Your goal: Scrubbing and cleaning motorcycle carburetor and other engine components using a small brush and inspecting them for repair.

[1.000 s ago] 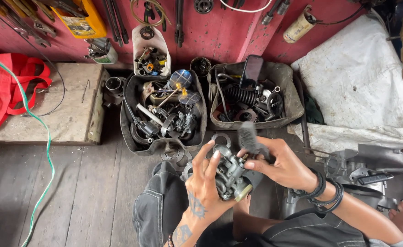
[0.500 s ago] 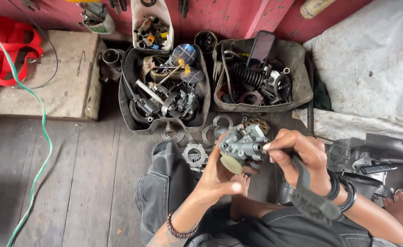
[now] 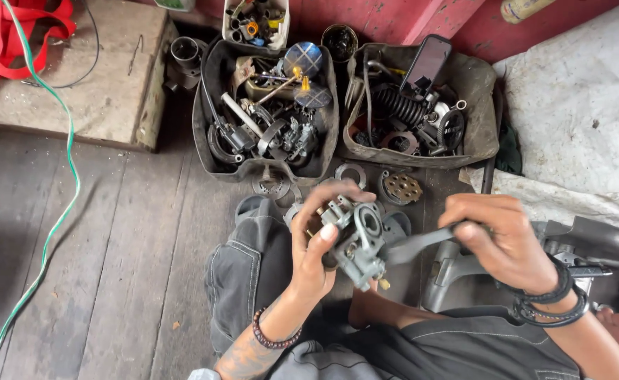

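My left hand [image 3: 314,243] grips a grey metal carburetor [image 3: 357,238] above my lap, thumb on its side. My right hand [image 3: 501,238] holds a dark-handled tool [image 3: 416,244] whose tip points left and meets the carburetor body. Below, my knee in grey trousers [image 3: 250,271] rests on the wooden floor. The tool's tip is blurred, so its kind is unclear.
Two dark tubs of engine parts [image 3: 267,112] [image 3: 422,105] stand just beyond my hands. Loose gears and discs [image 3: 401,187] lie on the planks. A wooden block [image 3: 77,70], red cloth [image 3: 21,35], green cable [image 3: 56,211] sit left; white sheet [image 3: 584,105] and grey casing [image 3: 591,243] right.
The view has tilted down. My left hand has turned the carburetor and gripped it from the left, and my right hand has moved out to the right with the tool pointed at it.
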